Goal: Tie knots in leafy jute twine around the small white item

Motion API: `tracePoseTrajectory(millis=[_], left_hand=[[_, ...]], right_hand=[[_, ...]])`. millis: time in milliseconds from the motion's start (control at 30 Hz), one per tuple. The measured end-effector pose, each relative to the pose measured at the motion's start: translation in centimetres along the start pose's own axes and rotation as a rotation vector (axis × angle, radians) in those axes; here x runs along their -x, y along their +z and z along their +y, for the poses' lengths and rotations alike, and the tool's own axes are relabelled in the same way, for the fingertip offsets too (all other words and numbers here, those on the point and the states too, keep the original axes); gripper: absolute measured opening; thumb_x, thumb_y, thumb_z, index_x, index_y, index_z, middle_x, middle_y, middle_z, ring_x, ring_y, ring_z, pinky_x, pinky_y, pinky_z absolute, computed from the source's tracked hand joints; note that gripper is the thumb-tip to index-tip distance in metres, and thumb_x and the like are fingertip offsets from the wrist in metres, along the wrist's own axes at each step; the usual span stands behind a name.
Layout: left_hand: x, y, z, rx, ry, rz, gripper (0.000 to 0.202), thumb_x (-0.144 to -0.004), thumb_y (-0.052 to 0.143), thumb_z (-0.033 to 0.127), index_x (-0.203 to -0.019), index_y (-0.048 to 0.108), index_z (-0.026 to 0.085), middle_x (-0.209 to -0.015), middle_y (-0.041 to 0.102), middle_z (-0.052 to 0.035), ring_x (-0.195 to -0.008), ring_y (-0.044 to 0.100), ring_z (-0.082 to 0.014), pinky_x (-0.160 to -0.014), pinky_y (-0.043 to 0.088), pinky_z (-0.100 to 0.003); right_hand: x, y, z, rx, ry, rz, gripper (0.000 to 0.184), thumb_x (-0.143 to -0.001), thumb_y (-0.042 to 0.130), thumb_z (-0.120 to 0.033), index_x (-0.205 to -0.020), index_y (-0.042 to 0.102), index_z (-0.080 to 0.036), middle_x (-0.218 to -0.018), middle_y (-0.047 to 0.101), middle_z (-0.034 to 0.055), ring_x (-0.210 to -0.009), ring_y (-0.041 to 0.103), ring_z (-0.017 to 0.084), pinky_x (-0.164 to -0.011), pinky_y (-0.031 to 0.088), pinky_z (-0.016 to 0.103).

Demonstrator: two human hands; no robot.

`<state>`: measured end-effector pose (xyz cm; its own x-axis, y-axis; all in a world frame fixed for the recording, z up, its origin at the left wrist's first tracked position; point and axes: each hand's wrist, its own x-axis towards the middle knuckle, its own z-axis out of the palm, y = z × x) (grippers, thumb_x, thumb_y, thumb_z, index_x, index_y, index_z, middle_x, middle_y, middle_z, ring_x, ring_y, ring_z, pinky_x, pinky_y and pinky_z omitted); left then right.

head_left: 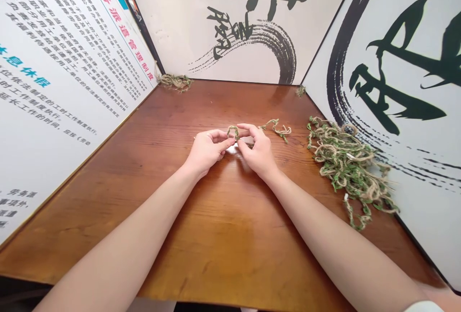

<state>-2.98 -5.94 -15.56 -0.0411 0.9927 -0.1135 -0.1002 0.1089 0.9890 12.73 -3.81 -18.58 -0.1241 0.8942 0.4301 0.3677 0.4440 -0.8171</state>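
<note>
Both my hands meet over the middle of the wooden table (216, 225). My left hand (205, 149) and my right hand (257, 151) each pinch one piece of jute twine with small green leaves (233, 132), which arches in a small loop between the fingertips. The free end of that twine (277, 127) trails to the right on the table, past my right hand. Fingers of both hands are curled and pressed on the twine.
A big tangled heap of the same leafy twine (345, 163) lies at the right, against a calligraphy board (403, 81). A small twine clump (175, 81) sits in the far left corner. Printed boards wall the table on the left (61, 77) and at the back (234, 19).
</note>
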Motion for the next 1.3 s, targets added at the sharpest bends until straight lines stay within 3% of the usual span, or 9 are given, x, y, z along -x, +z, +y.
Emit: tracePoseTrajectory(millis=[67,133,300,400,533,767,900,1100,1300], left_hand=[[-0.1,-0.1,0.0,-0.028,0.018,0.005,0.036,-0.059,0.092,0.037,-0.074,0.071,0.011,-0.062,0.058,-0.0016,-0.050,0.042,-0.0058,-0.045,0.026,-0.020],[-0.2,-0.2,0.1,-0.036,0.016,-0.005,0.037,-0.058,0.092,0.037,-0.075,0.072,0.011,-0.061,0.057,-0.0013,-0.049,0.042,-0.0060,-0.044,0.026,-0.020],[-0.5,-0.5,0.2,0.011,-0.024,0.011,0.040,-0.054,0.093,0.037,-0.073,0.070,0.011,-0.066,0.062,-0.0044,-0.048,0.043,-0.0055,-0.043,0.025,-0.020],[-0.7,-0.6,0.4,0.048,-0.045,0.017,0.040,-0.053,0.093,0.036,-0.068,0.066,0.011,-0.059,0.056,-0.0031,-0.046,0.041,-0.0054,-0.042,0.022,-0.019],[-0.7,-0.8,0.7,0.073,-0.111,-0.014,0.041,-0.050,0.092,0.032,-0.061,0.058,0.013,-0.047,0.047,0.0006,-0.040,0.034,-0.0042,-0.040,0.018,-0.019],[-0.5,-0.7,1.2,0.123,-0.156,-0.064,0.041,-0.043,0.084,0.020,-0.075,0.058,0.015,-0.057,0.057,0.0014,-0.037,0.034,-0.0044,-0.038,0.016,-0.019],[-0.4,-1.0,1.0,0.125,-0.142,-0.140,0.038,-0.053,0.084,0.031,-0.075,0.058,0.014,-0.061,0.060,-0.0021,-0.037,0.033,-0.0036,-0.039,0.015,-0.019],[-0.3,-0.9,0.6,0.033,-0.041,-0.203,0.050,-0.066,0.088,0.052,-0.082,0.061,0.013,-0.076,0.065,-0.0053,-0.043,0.033,-0.0025,-0.040,0.018,-0.018],[-0.1,-0.3,0.7,0.007,-0.041,-0.138,0.047,-0.059,0.090,0.043,-0.081,0.061,0.013,-0.071,0.065,-0.0040,-0.042,0.033,-0.0021,-0.039,0.020,-0.018]], right_hand=[[0.0,-0.1,0.0,0.013,-0.005,0.042,0.031,-0.086,0.055,-0.018,-0.113,0.070,-0.020,-0.103,0.077,0.0062,-0.100,0.069,0.024,-0.098,0.050,0.044],[0.0,-0.1,-0.1,-0.036,0.017,0.026,0.032,-0.086,0.051,-0.014,-0.109,0.071,-0.020,-0.101,0.077,0.0062,-0.090,0.071,0.021,-0.088,0.054,0.039],[0.1,0.1,-0.3,-0.134,0.031,-0.139,0.034,-0.083,0.057,-0.015,-0.113,0.074,-0.020,-0.098,0.076,0.0041,-0.066,0.064,0.015,-0.068,0.052,0.031],[0.0,0.0,-0.4,-0.132,-0.013,-0.129,0.032,-0.084,0.064,-0.022,-0.115,0.074,-0.020,-0.098,0.075,0.0049,-0.075,0.065,0.017,-0.073,0.052,0.032],[-0.2,-0.2,-0.3,-0.098,-0.092,-0.048,0.020,-0.081,0.071,-0.027,-0.099,0.076,-0.021,-0.099,0.073,0.0055,-0.091,0.064,0.020,-0.086,0.050,0.036],[-0.3,-0.3,-0.3,-0.210,-0.001,-0.145,0.027,-0.079,0.077,-0.044,-0.080,0.066,-0.019,-0.089,0.070,0.0056,-0.087,0.062,0.020,-0.077,0.048,0.033],[-0.2,-0.3,-0.3,-0.253,0.060,-0.154,0.032,-0.081,0.077,-0.048,-0.080,0.063,-0.019,-0.087,0.069,0.0064,-0.081,0.061,0.019,-0.070,0.048,0.031],[-0.3,-0.2,-0.4,-0.341,0.210,-0.162,0.046,-0.070,0.084,-0.055,-0.079,0.058,-0.018,-0.078,0.063,0.0024,-0.066,0.056,0.014,-0.061,0.046,0.029],[-0.3,0.0,-0.3,-0.360,0.195,-0.141,0.033,-0.071,0.080,-0.041,-0.078,0.057,-0.018,-0.076,0.063,0.0011,-0.064,0.056,0.013,-0.060,0.045,0.028]])
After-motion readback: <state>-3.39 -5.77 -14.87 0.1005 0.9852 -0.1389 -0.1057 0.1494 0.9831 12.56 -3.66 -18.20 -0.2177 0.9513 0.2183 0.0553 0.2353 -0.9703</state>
